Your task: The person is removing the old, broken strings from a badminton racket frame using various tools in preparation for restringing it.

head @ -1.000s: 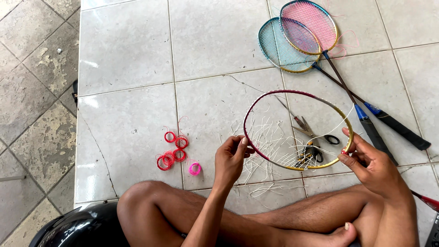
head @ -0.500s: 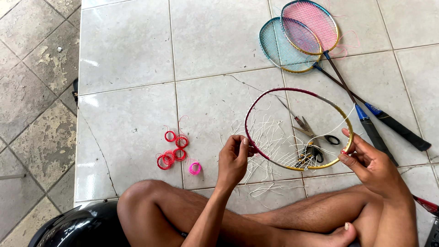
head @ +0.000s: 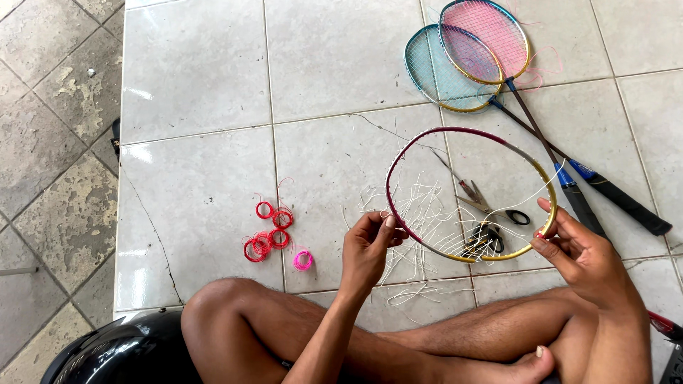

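I hold a badminton racket head [head: 434,137] with a dark red and gold frame over the floor; most of its white strings are cut and hang loose. My right hand [head: 580,252] grips the frame at its right side. My left hand [head: 368,245] pinches a loose white string [head: 420,206] at the frame's left edge. Cut string ends [head: 413,291] lie on the tile below. Scissors [head: 491,206] lie on the floor, seen through the frame.
Two strung rackets, one blue [head: 437,71] and one pink [head: 484,39], lie crossed at the upper right. Small red string coils [head: 269,231] and a pink coil [head: 304,260] sit left of my hands. My bare crossed legs [head: 284,327] fill the bottom; a black helmet [head: 121,352] is at lower left.
My left hand has shifted slightly right along the frame's left edge and tugs the white string; the racket head and my right hand stay nearly still.
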